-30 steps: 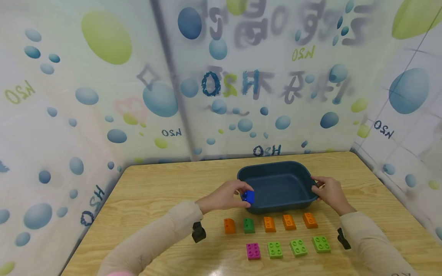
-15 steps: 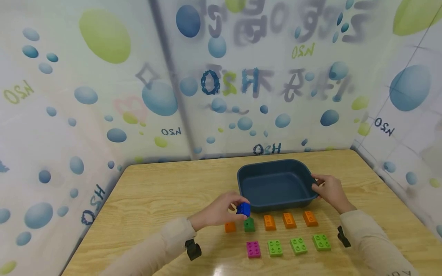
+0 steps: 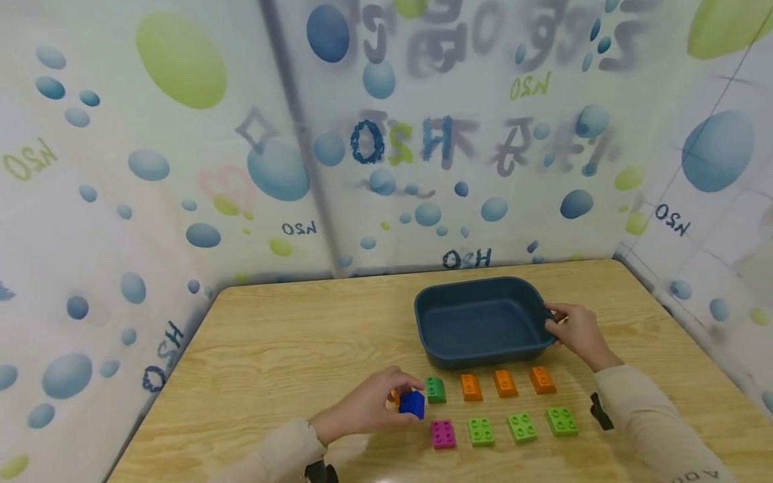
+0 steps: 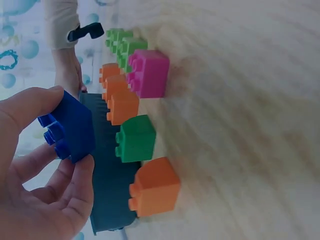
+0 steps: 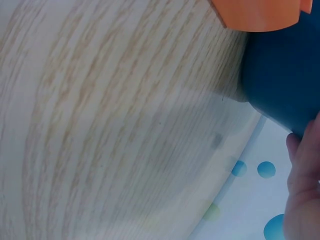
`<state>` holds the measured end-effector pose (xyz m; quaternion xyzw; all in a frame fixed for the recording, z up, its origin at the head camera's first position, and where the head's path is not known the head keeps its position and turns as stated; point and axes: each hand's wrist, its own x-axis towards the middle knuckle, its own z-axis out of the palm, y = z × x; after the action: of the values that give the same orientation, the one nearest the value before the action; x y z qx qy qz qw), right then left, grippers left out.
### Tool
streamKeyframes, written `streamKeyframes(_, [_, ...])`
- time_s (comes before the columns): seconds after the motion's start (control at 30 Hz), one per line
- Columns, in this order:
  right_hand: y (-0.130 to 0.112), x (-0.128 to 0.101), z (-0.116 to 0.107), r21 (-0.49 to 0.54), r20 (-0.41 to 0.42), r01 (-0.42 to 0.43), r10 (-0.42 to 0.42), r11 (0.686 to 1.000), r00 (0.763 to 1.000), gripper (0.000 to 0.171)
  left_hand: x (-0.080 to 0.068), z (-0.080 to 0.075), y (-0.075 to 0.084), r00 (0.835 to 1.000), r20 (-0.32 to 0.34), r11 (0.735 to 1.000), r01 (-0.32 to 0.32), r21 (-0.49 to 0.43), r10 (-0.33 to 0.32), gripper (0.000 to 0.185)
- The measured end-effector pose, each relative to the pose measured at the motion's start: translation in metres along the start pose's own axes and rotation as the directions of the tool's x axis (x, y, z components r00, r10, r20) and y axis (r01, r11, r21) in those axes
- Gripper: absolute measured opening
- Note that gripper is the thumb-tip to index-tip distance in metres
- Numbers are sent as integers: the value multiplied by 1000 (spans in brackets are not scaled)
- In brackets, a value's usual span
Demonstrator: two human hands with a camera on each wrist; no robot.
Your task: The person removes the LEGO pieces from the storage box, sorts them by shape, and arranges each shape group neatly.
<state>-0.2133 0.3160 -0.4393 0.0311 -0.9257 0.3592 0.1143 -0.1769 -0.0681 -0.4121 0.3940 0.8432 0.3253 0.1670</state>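
Observation:
My left hand (image 3: 365, 404) pinches a blue building block (image 3: 413, 405) between thumb and fingers, just left of the block rows. In the left wrist view the blue block (image 4: 75, 127) is tilted, its studs pointing left. An orange block (image 4: 157, 187) stands beside that hand; in the head view the fingers mostly cover it. A green block (image 3: 435, 390) and a magenta block (image 3: 443, 435) lie close to the blue one. At the right end of a dark blue tray (image 3: 483, 325), my right hand (image 3: 580, 333) grips the rim, thumb on the near side.
Three orange blocks (image 3: 505, 384) continue the back row in front of the tray. Three lime green blocks (image 3: 522, 428) continue the front row, right of the magenta one. A patterned curtain (image 3: 386, 168) hangs behind the wooden table (image 3: 290, 335).
My left hand has carried the blue block from the tray's left front corner toward me and to the left, beside the block rows. The right hand stays on the tray.

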Motion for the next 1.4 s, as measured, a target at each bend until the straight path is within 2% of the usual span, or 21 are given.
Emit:
streamKeyframes(0.17, [-1,0,-2,3,-2,-1,1,1000,1000,38,-10,10,-4,1000,3,1000,18,23,-18,37])
streamKeyframes(0.33, [-1,0,-1,6,8,-1,1,1000,1000,38,-18,21,-10,997,6,994,80,78,-80,34])
streamKeyframes(0.53, [0,-1,-1,4,4,-6,6,1000,1000,38,-21,33,-15,995,-29,987,99,128,-96,33])
streamKeyframes(0.73, [-1,-1,-1,5,9,-9,9,1000,1000,39,-21,42,-16,985,-20,984,172,53,-172,33])
streamKeyframes(0.83, [-1,-1,-1,8,11,-9,9,1000,1000,39,-22,44,-16,981,-15,980,195,45,-195,33])
streamKeyframes(1.0, [-2,0,-1,9,7,-6,6,1000,1000,39,-22,46,-17,979,-31,975,202,98,-200,34])
streamKeyframes(1.17, [-3,0,-1,-1,13,-24,24,1000,1000,40,-24,47,-19,985,-47,973,171,157,-165,34])
streamKeyframes(1.4, [-2,-2,0,13,11,-37,37,999,999,39,-25,49,-19,986,-63,973,161,167,-152,35])
